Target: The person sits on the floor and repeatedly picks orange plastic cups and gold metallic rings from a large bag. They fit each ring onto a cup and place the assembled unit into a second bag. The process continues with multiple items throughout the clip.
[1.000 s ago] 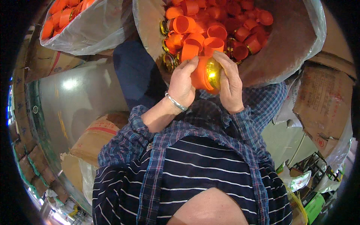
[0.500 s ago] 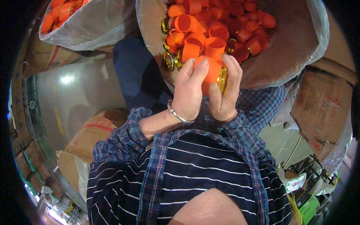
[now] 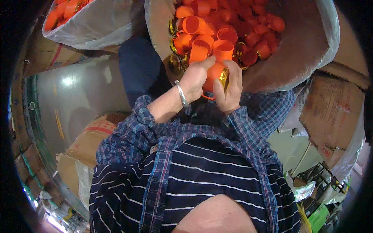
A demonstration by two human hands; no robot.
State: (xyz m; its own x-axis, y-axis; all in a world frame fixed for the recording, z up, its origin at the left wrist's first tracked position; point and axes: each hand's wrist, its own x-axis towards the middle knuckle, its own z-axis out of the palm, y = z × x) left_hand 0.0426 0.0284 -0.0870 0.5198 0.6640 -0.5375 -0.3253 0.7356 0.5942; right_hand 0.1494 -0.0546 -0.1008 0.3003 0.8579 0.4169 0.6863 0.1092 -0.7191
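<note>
My left hand (image 3: 195, 79) and my right hand (image 3: 230, 85) hold an orange plastic cup-shaped piece (image 3: 213, 76) between them, over the near edge of a large lined bag. Its shiny gold band (image 3: 223, 76) faces the right fingers. A thin orange loop (image 3: 208, 96) shows below the piece. The left thumb lies across its top, and the other left fingers are mostly hidden. My right thumb and fingers are curled around the gold-banded end. Just beyond my hands, many loose orange cups (image 3: 223, 49) lie in the bag, some with gold rims.
The clear-lined bag (image 3: 311, 58) spreads wide in front of me. A second bag (image 3: 91, 35) with orange pieces stands at the far left. Cardboard boxes sit at left (image 3: 89, 136) and right (image 3: 330, 112). A grey panel (image 3: 83, 91) lies left of my knee.
Both hands have shifted slightly left with the orange piece and turned it. The left wrist is rotated, its thumb now further over the top. The thin orange loop has come into view.
</note>
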